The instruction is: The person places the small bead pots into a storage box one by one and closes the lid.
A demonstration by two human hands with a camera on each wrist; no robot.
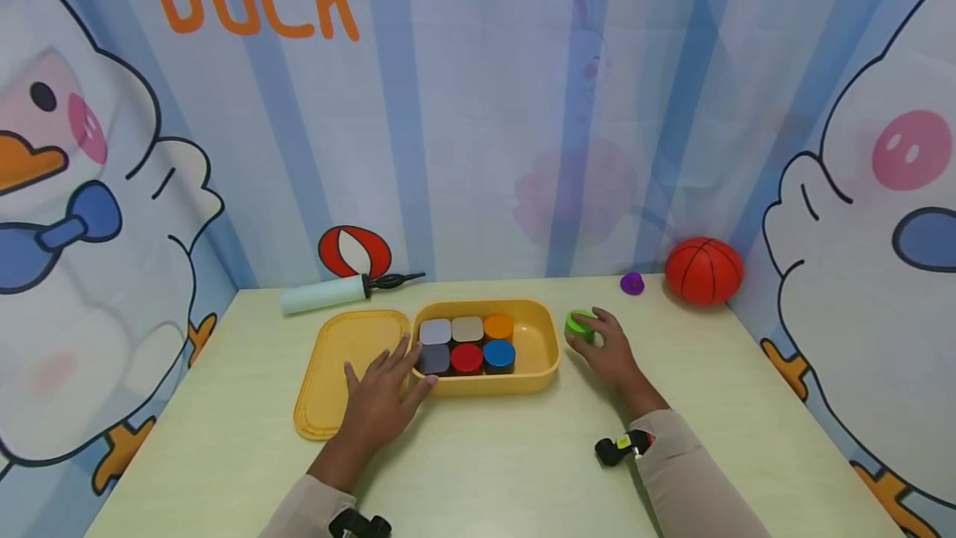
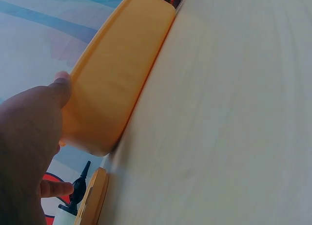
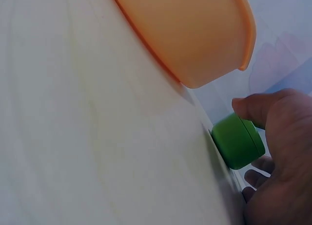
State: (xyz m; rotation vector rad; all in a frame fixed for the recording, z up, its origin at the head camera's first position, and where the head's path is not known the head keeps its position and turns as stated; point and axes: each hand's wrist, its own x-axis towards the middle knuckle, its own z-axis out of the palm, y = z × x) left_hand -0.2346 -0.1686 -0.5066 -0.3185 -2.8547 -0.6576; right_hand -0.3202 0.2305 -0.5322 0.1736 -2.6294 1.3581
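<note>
A yellow box (image 1: 534,385) holds two rows of small blocks and round pieces: pale grey, beige and orange (image 1: 498,327) behind, dark grey, red (image 1: 466,358) and blue (image 1: 499,354) in front. At its left end rests my left hand (image 1: 382,395), fingers spread, the thumb near the front wall (image 2: 109,74). Right of the box, my right hand (image 1: 611,353) holds a green round container (image 1: 579,325) between thumb and fingers. In the right wrist view the green container (image 3: 238,141) stands on the table, the thumb at its top edge and the other fingers partly hidden behind it.
The yellow lid (image 1: 329,388) lies flat left of the box, partly under the left hand. Behind it lies a pale green hand pump (image 1: 324,295) with a black nozzle. A purple piece (image 1: 631,283) and a red ball (image 1: 704,271) sit at the back right. A printed curtain (image 1: 478,106) closes the back.
</note>
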